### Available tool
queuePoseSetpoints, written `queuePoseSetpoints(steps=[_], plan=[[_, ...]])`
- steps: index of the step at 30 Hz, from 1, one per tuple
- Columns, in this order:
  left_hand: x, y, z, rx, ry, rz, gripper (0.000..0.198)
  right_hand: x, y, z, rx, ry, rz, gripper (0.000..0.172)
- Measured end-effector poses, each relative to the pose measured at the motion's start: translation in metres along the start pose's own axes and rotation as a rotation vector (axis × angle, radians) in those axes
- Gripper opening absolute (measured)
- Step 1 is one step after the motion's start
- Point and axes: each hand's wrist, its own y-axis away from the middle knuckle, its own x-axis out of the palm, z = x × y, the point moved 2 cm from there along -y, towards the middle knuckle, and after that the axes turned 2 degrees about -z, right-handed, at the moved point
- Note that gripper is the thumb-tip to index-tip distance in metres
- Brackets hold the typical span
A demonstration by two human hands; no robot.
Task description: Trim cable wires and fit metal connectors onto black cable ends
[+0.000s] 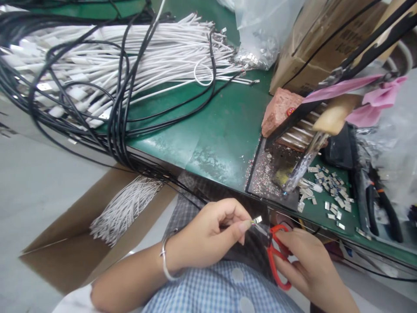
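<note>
My left hand [211, 232] is closed, pinching a small metal connector [257, 220] by the thin coloured wires behind it, between thumb and forefinger. Red-handled scissors [279, 256] are in my right hand [308, 261], fingers through the loops. Their blades point left and touch or nearly touch the wires beside the connector. Whether the blades have closed on the wires is too small to tell. Both hands are over my lap, just in front of the green table's edge [215, 152].
White cables [146, 61] and looped black cables [122, 108] cover the table's left. A soldering iron [339, 113], brick [282, 108], loose connectors [339, 189], and pliers [386, 208] lie right. Behind stand a plastic bag [260, 30] and cardboard box [306, 48]. An open carton [61, 265] sits lower left.
</note>
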Motion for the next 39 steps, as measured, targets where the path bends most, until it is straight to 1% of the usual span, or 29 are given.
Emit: queuePoseSetpoints(steps=[3, 5, 7, 10, 13, 16, 18, 22, 24, 26, 29, 34, 37, 39], plan=[[-0.001, 0.000, 0.000, 0.000, 0.003, 0.011, 0.016, 0.001, 0.002, -0.001, -0.023, 0.053, -0.005, 0.014], [-0.001, 0.000, 0.000, -0.013, 0.011, 0.011, 0.017, 0.002, 0.001, 0.000, -0.046, 0.112, -0.032, 0.011], [-0.001, 0.001, 0.001, -0.029, 0.023, 0.005, 0.018, 0.004, 0.000, 0.000, -0.066, 0.152, -0.053, 0.011], [-0.002, 0.001, 0.002, -0.046, 0.081, 0.003, 0.022, 0.008, -0.001, 0.001, -0.074, 0.127, -0.075, 0.011], [-0.003, 0.001, 0.006, -0.123, 0.201, 0.031, 0.029, 0.015, -0.001, 0.002, -0.046, 0.064, -0.106, 0.008], [-0.001, -0.001, 0.013, -0.198, 0.395, 0.137, 0.035, 0.027, 0.002, 0.004, 0.019, -0.009, -0.136, 0.006], [0.003, -0.002, 0.017, -0.199, 0.538, 0.179, 0.036, 0.039, 0.008, 0.006, 0.100, -0.101, -0.148, 0.004], [0.015, -0.006, 0.026, -0.155, 0.723, 0.109, 0.035, 0.067, 0.023, 0.011, 0.314, -0.397, -0.179, 0.010], [0.020, -0.008, 0.029, -0.121, 0.764, 0.076, 0.034, 0.078, 0.028, 0.014, 0.404, -0.546, -0.199, 0.008], [0.023, -0.009, 0.030, -0.094, 0.773, 0.048, 0.034, 0.085, 0.029, 0.017, 0.456, -0.638, -0.213, 0.004], [0.025, -0.011, 0.031, -0.082, 0.759, 0.011, 0.034, 0.087, 0.026, 0.020, 0.483, -0.674, -0.236, 0.005], [0.027, -0.009, 0.034, -0.136, 0.719, -0.036, 0.038, 0.086, 0.022, 0.024, 0.544, -0.746, -0.307, 0.011], [0.027, -0.007, 0.036, -0.174, 0.681, -0.042, 0.041, 0.084, 0.025, 0.022, 0.576, -0.766, -0.369, 0.008], [0.026, -0.006, 0.035, -0.183, 0.634, -0.044, 0.041, 0.079, 0.029, 0.019, 0.549, -0.746, -0.408, 0.006]])
